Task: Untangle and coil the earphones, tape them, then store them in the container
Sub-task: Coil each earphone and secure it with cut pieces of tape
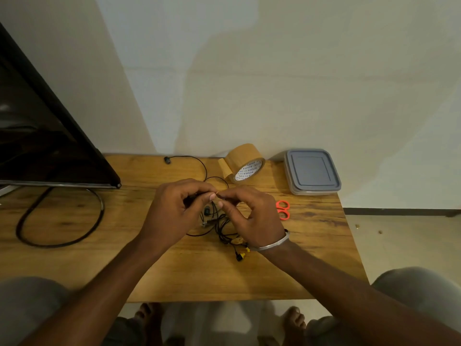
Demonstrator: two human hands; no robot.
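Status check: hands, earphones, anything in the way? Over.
Cable pinched between left hand and right hand, above the table. The earphones tangled, uncoiled. Nothing blocking: tape roll, scissors alongside; container lid on.

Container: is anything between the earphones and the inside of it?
Yes. The lid sits on the container, closing it. Scissors lie between it and the earphones.
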